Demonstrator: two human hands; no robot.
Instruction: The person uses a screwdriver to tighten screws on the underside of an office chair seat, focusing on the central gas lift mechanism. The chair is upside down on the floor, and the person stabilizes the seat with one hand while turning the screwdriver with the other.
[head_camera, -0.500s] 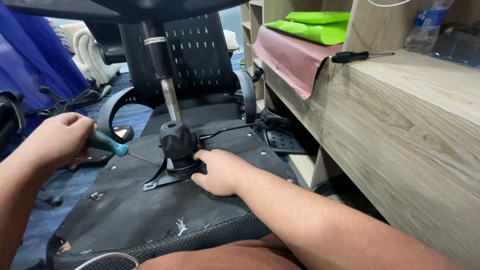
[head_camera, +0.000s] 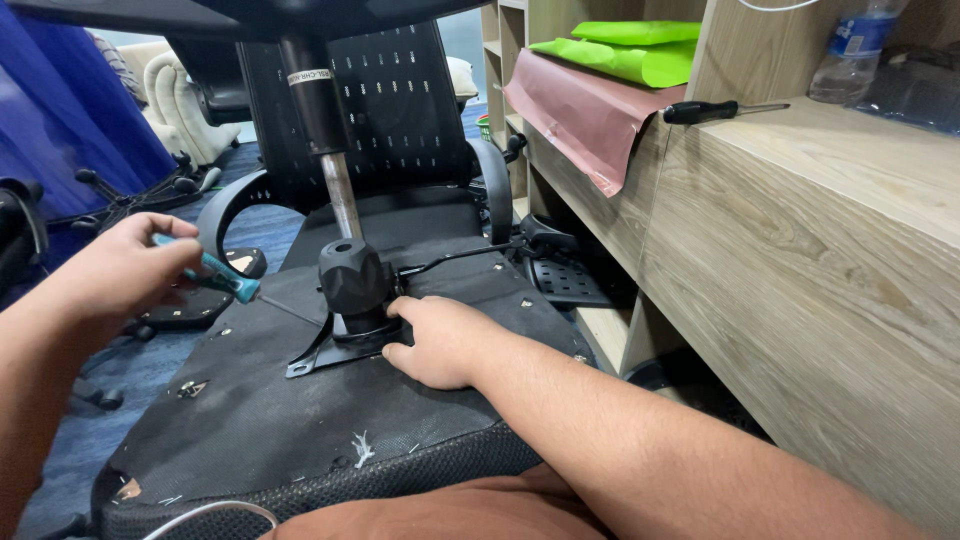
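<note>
— Since half a second ago, little has shifted: the left hand has lifted slightly with its teal-handled screwdriver, and the right hand has stayed by the mechanism.

— How are the hands set?

— Left hand is closed around the screwdriver handle, the shaft slanting down toward the black metal mounting plate. Right hand lies flat, fingers spread and loosely curled, pressing on the plate just beside the black seat mechanism; it grips nothing.

— And the chair?

— An office chair is upturned, its seat underside facing up across the person's lap, the gas lift cylinder rising from the mechanism toward the base overhead.

— What could go wrong from here?

— I'd judge the screwdriver tip might slip off a screw head, since the tool comes in at a slant; it could gouge the black fabric or jab the right fingers resting close by. The seat could also rock on the lap if the right hand eases its pressure.

— Anything else nearby?

— A second black-handled screwdriver lies on the wooden shelf unit, beside a plastic water bottle.
</note>
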